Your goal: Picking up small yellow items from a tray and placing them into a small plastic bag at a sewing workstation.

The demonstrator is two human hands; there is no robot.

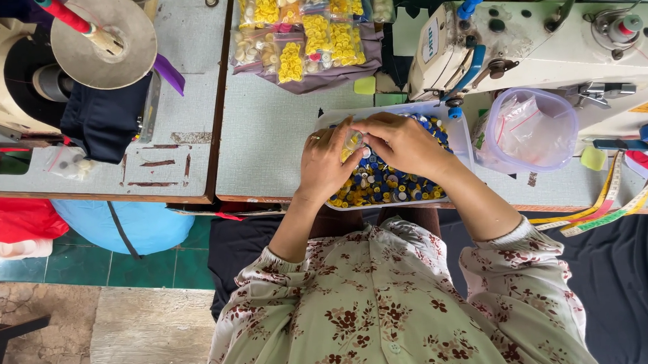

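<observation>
A shallow clear tray full of blue, yellow and white buttons sits on the grey table edge in front of me. Both hands hover over its middle. My left hand and my right hand meet at the fingertips around a small clear bag that holds yellow buttons. A ring shows on my left hand. The bag's lower part is hidden by my fingers.
Bags of yellow and cream buttons lie at the table's back. A white sewing machine stands at right, with a clear tub holding plastic bags beside it. A measuring tape hangs off the right edge. A thread stand stands left.
</observation>
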